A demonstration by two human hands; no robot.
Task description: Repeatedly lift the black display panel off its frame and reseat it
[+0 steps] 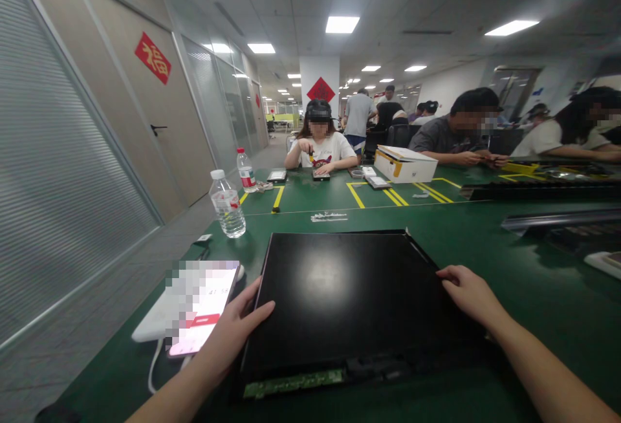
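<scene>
A black flat display panel (349, 300) lies face up in front of me, with a green circuit board (294, 383) showing along its near edge. My left hand (241, 313) grips the panel's left side, thumb on the top face and the other fingers out of sight at the edge. At the right edge, my right hand (468, 290) pinches the panel between thumb and fingers. Close to my left forearm lies a phone (206, 313) with a lit screen, on a white device with a cable.
Two water bottles (228, 206) stand at the back left of the green table (524, 319). Small white strips (328, 216) lie beyond the panel. A white box (406, 164) sits farther back. Dark metal frames (563, 219) are at the right. A person (320, 148) works opposite.
</scene>
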